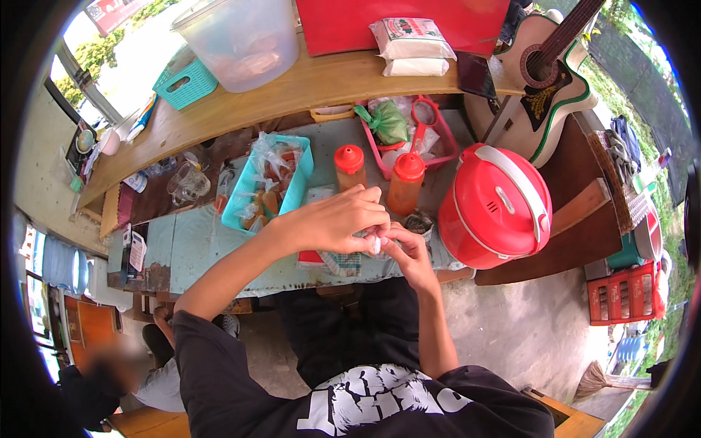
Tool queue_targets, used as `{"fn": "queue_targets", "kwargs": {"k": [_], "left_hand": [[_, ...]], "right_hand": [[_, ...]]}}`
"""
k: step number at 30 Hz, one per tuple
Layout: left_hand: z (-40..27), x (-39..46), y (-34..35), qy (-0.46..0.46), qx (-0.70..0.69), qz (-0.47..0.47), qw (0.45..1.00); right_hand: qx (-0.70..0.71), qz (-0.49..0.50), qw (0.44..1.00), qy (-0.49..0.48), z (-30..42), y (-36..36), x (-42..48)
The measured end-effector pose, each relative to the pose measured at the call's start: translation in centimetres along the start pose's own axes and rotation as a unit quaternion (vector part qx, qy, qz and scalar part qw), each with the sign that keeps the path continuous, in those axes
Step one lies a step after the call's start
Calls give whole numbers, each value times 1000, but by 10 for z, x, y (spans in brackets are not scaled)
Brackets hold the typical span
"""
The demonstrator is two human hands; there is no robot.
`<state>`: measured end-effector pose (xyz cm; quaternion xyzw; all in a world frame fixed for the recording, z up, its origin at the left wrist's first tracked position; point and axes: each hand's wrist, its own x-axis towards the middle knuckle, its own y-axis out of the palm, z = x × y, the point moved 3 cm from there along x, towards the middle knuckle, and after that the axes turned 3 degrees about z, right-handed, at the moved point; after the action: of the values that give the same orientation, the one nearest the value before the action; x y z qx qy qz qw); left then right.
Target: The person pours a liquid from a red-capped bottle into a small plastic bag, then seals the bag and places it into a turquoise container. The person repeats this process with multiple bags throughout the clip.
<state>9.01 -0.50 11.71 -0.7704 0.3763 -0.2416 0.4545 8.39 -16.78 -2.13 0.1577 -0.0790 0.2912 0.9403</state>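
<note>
My left hand [358,216] and my right hand [409,254] meet above the front of a worn light-blue tabletop [202,252]. Between their fingertips they pinch a small white object [377,245], mostly covered, so its kind is unclear. Just behind stand two squeeze bottles with red caps, one bottle [350,164] left and the other bottle [406,183] right, both with orange-brown contents. Below the hands lies a checked cloth [345,264]. Left of them, a turquoise basket [233,211] holds several small plastic bags of brownish food.
A red lidded container [493,208] with a white handle stands right. Behind are a pink basket [446,145] with bags and a red strainer [424,117], and a raised wooden shelf [328,82]. An acoustic guitar [539,93] leans back right. Another person [159,383] sits at lower left.
</note>
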Motion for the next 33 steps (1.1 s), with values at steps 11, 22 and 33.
{"fn": "queue_targets", "kwargs": {"k": [11,22,33], "left_hand": [[5,-4,5,-33,12,12,999],[19,-8,11,-107,-112,25,988],[13,2,13,-216,-27,70,974]], "right_hand": [[-140,29,990,-9,13,-3,2],[-224,-38,973,-47,10,3,5],[-237,-99,965,-60,-1,9,3]]}}
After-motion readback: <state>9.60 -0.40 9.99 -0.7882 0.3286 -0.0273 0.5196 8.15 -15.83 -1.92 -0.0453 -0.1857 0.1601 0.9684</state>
